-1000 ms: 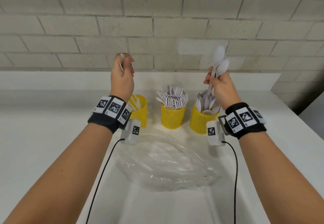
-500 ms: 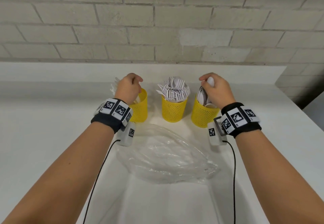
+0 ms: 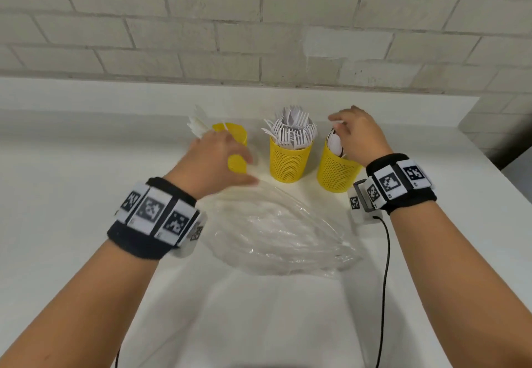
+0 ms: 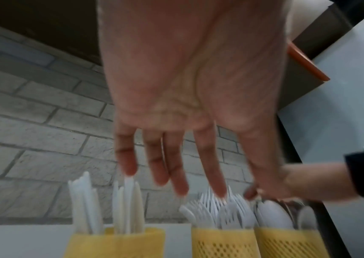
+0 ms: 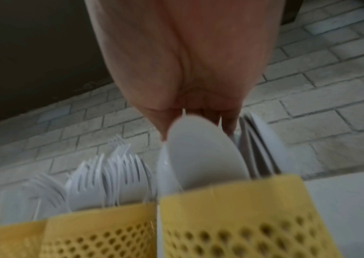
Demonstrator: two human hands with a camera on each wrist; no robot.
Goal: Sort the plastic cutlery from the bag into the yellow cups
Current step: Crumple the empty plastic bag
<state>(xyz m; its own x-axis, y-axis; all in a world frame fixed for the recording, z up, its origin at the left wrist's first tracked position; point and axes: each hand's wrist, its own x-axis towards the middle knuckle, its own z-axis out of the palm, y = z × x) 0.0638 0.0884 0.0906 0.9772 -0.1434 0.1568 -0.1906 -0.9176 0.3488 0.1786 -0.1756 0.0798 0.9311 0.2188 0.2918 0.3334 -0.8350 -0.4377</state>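
Three yellow mesh cups stand in a row near the wall. The left cup (image 3: 237, 137) holds white knives (image 4: 110, 200), the middle cup (image 3: 290, 163) forks (image 3: 290, 128), the right cup (image 3: 336, 174) spoons (image 5: 200, 151). My left hand (image 3: 216, 163) hovers just in front of the left cup, fingers (image 4: 176, 174) straight and spread, holding nothing. My right hand (image 3: 355, 134) sits over the right cup, and its thumb and forefinger seem to pinch the top of a spoon standing in it. The clear plastic bag (image 3: 276, 232) lies flat between my wrists and looks empty.
A white table (image 3: 86, 195) runs back to a low white ledge and a brick wall (image 3: 259, 22). The table's right edge (image 3: 489, 183) drops off beyond my right wrist. Black cables (image 3: 385, 252) hang from both wrist cameras.
Both hands came down from above to the cups. The left hand let its knife go into the left cup and drew back, opening. The right hand lowered its spoons into the right cup.
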